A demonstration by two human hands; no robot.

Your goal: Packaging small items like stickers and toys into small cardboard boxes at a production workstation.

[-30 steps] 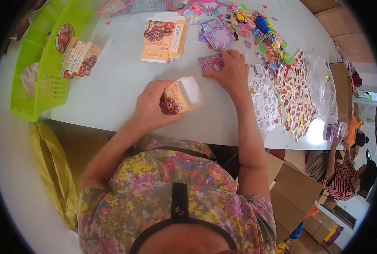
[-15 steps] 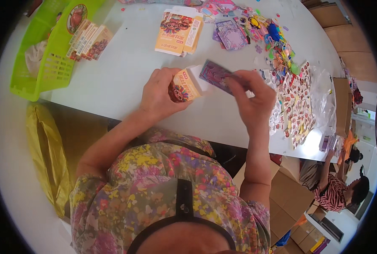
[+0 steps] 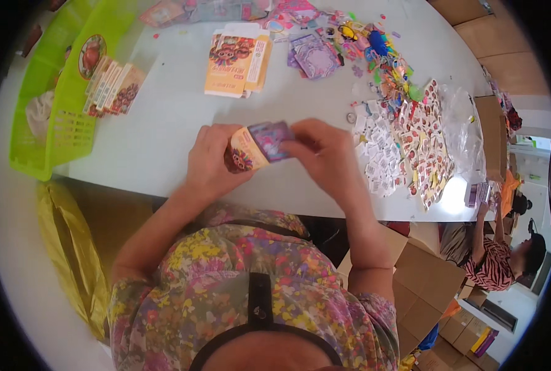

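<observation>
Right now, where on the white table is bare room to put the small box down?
Bare patch: between the green basket, the stack of flat orange cartons and the left hand. The right side is crowded with sticker sheets and paper slips.

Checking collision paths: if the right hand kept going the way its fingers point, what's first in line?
The right hand points left, pushing a purple packet toward the small orange box in the left hand. The box comes first, then the left hand's fingers, though depth is hard to judge.
</observation>
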